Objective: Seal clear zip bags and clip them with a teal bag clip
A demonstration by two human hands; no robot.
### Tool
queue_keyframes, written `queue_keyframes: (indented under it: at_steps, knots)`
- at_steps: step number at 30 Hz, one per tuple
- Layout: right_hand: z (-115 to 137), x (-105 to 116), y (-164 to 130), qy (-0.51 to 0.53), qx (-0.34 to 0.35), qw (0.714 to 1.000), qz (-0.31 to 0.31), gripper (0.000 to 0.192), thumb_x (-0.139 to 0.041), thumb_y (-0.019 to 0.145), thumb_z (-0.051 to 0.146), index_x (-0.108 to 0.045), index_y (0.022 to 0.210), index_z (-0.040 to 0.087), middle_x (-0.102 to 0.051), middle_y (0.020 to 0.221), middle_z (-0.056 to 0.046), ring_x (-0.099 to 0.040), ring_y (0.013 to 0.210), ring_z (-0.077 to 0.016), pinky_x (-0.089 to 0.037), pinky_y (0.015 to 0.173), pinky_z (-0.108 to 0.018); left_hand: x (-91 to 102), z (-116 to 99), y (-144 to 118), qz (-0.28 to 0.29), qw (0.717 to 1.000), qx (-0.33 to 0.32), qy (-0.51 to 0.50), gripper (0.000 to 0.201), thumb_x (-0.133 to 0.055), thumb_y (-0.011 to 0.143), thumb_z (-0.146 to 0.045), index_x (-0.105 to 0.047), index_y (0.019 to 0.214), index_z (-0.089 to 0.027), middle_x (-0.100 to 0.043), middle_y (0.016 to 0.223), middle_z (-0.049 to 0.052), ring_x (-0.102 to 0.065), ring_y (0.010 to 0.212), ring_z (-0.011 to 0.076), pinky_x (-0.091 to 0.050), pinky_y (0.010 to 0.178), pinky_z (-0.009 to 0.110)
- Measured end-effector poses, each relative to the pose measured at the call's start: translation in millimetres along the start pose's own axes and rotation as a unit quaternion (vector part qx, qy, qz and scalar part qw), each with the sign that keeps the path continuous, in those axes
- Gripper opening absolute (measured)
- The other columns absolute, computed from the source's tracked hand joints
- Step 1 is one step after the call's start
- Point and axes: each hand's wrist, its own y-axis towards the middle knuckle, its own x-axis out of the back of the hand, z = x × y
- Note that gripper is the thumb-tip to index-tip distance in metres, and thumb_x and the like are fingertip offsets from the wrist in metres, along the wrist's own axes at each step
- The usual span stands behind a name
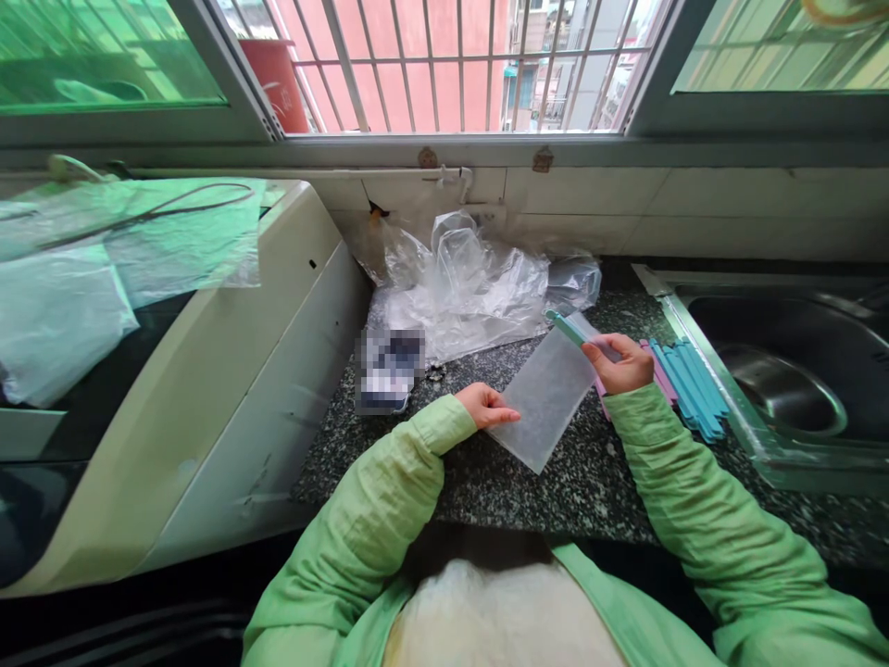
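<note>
A frosted, see-through plastic bag (545,398) is stretched at a slant between my two hands, above the dark speckled counter. My left hand (487,406) pinches its left edge near the bottom, thumb on top. The upper right end is gripped by my right hand (621,363), thumb over the front and the other fingers mostly hidden. A narrow teal strip (566,327) runs along the bag's top end to my right thumb; I cannot tell whether it is part of the bag or a separate piece. Several blue strips (694,389) and pink strips (661,372) lie just right of that hand.
Crumpled clear plastic (472,296) covers the counter's back by the tiled wall. A blurred-out object (390,371) lies left of my hands. A large beige machine (256,371) with plastic sheets on it stands left. At right is a steel sink (754,445). A barred window is behind.
</note>
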Motion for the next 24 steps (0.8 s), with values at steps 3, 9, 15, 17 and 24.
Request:
queue_keyframes:
  at_steps: [3,9,15,17,24]
  knots:
    - [0.3,0.5,0.4,0.003,0.005,1.000,0.005,0.027,-0.059,0.069,0.044,-0.062,0.069,0.018,-0.059,0.067,-0.003,-0.053,0.062,-0.0154,-0.043,0.057,-0.029,0.4,-0.5,-0.9,0.014,1.000,-0.011,-0.002,0.055,-0.056,0.052,-0.066,-0.035,0.039,-0.017,-0.032,0.036,-0.007,-0.025,0.037,0.0034,-0.017,0.039,0.022]
    - [1.1,-0.3,-2.1,0.028,0.013,0.999,0.043,0.026,-0.059,0.069,0.044,-0.062,0.067,0.018,-0.058,0.063,-0.003,-0.052,0.060,-0.0149,-0.041,0.054,-0.028,1.7,3.3,-3.3,0.058,0.997,-0.050,0.003,0.054,-0.058,0.057,-0.061,-0.032,0.040,-0.017,-0.025,0.038,-0.008,-0.022,0.039,0.0033,-0.015,0.041,0.022]
    - [-0.9,-7.3,-7.1,0.065,0.071,0.989,0.110,0.028,-0.057,0.069,0.045,-0.061,0.064,0.018,-0.057,0.059,-0.002,-0.052,0.056,-0.0138,-0.041,0.052,-0.026,1.0,2.2,-2.5,0.029,0.997,-0.066,-0.007,0.051,-0.057,0.060,-0.058,-0.034,0.042,-0.016,-0.025,0.041,-0.007,-0.021,0.042,0.0037,-0.014,0.042,0.022]
    - [-1.5,-9.6,-8.6,0.069,0.089,0.985,0.129,0.029,-0.057,0.069,0.046,-0.060,0.063,0.018,-0.057,0.060,-0.002,-0.053,0.056,-0.0140,-0.042,0.052,-0.026,0.4,-0.1,-2.2,0.017,0.998,-0.061,-0.021,0.051,-0.056,0.060,-0.059,-0.037,0.043,-0.015,-0.027,0.041,-0.007,-0.023,0.042,0.0039,-0.016,0.043,0.022]
    - [-1.2,-11.0,-10.1,0.064,0.094,0.985,0.130,0.030,-0.056,0.070,0.048,-0.061,0.064,0.019,-0.059,0.062,-0.003,-0.053,0.058,-0.0144,-0.043,0.054,-0.027,-2.6,-2.7,-0.7,-0.018,0.998,-0.030,-0.048,0.049,-0.058,0.056,-0.060,-0.048,0.047,-0.013,-0.044,0.041,-0.004,-0.037,0.042,0.0060,-0.025,0.043,0.021]
